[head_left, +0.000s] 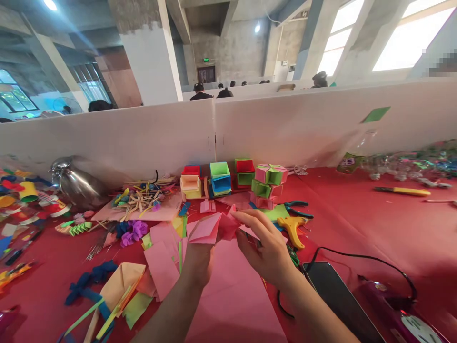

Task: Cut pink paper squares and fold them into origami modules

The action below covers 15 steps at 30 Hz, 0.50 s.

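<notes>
A folded piece of pink paper [206, 228] is held up in front of me, its flaps partly standing out. My left hand [200, 264] grips it from below, with the fingers mostly hidden behind the paper. At the paper's right edge, my right hand [266, 243] pinches a raised pink corner between thumb and fingers. Beneath both hands lies a large pink sheet [235, 295]. Smaller pink pieces [162, 262] are spread to the left of it, and a small folded pink piece [207, 206] lies just beyond.
Coloured paper boxes [220, 180] and a stacked paper-box piece [268, 183] stand by the white partition [285, 124]. To the right are a yellow glue gun [293, 231], pliers [298, 209], a cutter knife [403, 191] and a phone [337, 295]. A metal jug [76, 183] stands left.
</notes>
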Motion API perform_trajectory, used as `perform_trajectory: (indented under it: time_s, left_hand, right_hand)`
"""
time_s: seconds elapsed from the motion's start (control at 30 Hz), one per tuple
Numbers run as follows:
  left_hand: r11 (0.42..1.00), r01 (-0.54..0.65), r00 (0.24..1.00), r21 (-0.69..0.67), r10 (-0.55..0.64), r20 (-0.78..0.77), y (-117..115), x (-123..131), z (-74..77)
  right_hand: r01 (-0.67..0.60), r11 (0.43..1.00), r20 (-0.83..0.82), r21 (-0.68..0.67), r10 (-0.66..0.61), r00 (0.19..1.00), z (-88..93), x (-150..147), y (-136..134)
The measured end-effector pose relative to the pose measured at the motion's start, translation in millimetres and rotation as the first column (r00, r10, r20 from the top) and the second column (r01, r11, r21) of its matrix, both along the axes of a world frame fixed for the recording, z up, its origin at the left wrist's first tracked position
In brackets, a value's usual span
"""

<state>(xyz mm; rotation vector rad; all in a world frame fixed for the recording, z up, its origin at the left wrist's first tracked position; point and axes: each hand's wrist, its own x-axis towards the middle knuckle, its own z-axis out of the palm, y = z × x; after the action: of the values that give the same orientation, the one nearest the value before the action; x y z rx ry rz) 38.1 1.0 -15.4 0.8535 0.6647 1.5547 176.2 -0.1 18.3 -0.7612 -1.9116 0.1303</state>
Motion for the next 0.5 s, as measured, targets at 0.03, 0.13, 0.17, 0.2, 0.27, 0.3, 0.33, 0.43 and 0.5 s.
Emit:
perform_trajectory:
  time_s: [0.03, 0.13, 0.17, 0.2, 0.27, 0.3, 0.33, 0.43, 0.5]
  left_hand:
    - [1.0, -0.004, 1.0, -0.01, 0.004, -0.014, 0.5, -0.2, -0.8]
    - [1.0, -0.016, 0.999, -0.017, 0.015, -0.044, 1.2, -0.6, -2.3]
    - [1.0, -0.014, 0.998, -0.013, 0.013, -0.062, 1.1, -0.8, -2.5]
    - [1.0, -0.012, 0.997, -0.01, 0.011, -0.082, 0.9, -1.0, -2.5]
    - [1.0, 0.002, 0.992, -0.013, -0.004, -0.123, -0.1, -1.7, -1.5]
    - [1.0, 0.016, 0.99, -0.019, -0.019, -0.138, -1.0, -2.1, -0.3]
    - [0.999, 0.036, 0.988, -0.029, -0.04, -0.149, -2.2, -2.5, 1.5]
    - [0.993, 0.083, 0.977, -0.082, -0.097, -0.19, -5.8, -2.7, 8.8]
    - [0.988, 0.091, 0.973, -0.126, -0.115, -0.202, -7.3, -1.6, 13.0]
  right_hand:
    - [-0.008, 1.0, -0.01, -0.004, 0.008, 1.0, 1.1, 0.3, -0.5]
    - [-0.031, 0.999, -0.063, -0.009, 0.03, 0.998, 4.0, 2.2, -1.8]
    - [-0.04, 0.999, -0.084, -0.006, 0.039, 0.996, 4.9, 3.1, -2.0]
    - [-0.048, 0.999, -0.103, -0.003, 0.047, 0.994, 5.8, 4.2, -2.0]
    - [-0.062, 0.998, -0.122, -0.007, 0.06, 0.991, 7.3, 6.5, -1.4]
    - [-0.068, 0.998, -0.12, -0.018, 0.066, 0.991, 7.9, 7.5, -1.0]
    - [-0.072, 0.997, -0.114, -0.032, 0.068, 0.991, 8.4, 8.3, -0.4]
    - [-0.067, 0.996, -0.079, -0.06, 0.062, 0.995, 9.7, 9.5, 1.1]
    - [-0.06, 0.996, -0.055, -0.062, 0.056, 0.997, 10.1, 9.8, 2.0]
